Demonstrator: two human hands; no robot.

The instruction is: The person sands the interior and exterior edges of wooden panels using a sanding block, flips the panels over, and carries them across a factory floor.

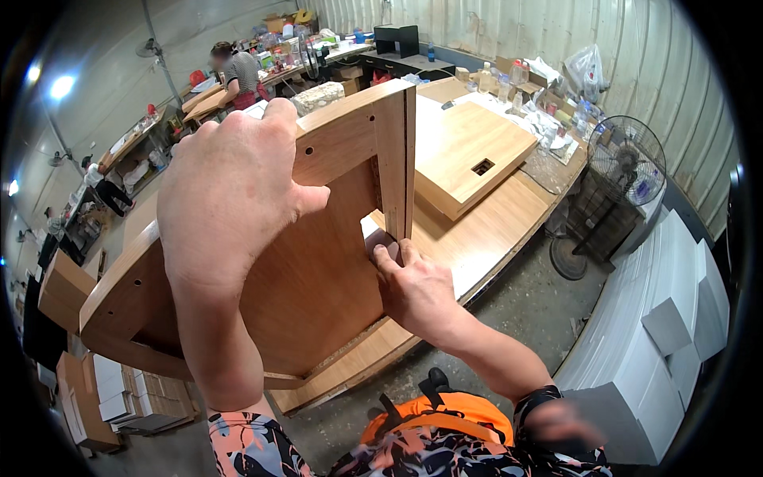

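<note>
A wooden furniture panel (pixel 310 278) stands tilted on its edge in front of me, with a raised frame, drilled holes and a curved side at the left. My left hand (pixel 226 191) is closed over the frame's top edge, its thumb on the inner face and its fingertips hidden behind. Low at the panel's right edge, by a small bright opening, my right hand (pixel 413 290) has its fingers bent together against the frame. A small pale piece shows at those fingertips, too covered to name. Behind the panel, a flat wooden box (pixel 473 147) with a rectangular cut-out lies on the workbench (pixel 509 219).
A black floor fan (pixel 626 163) stands right of the bench. Stacked white boards (pixel 636 326) fill the lower right. Bottles (pixel 509 79) and plastic bags crowd the bench's far end. Cartons (pixel 83 401) stand at lower left. A person (pixel 240 75) works at a far bench.
</note>
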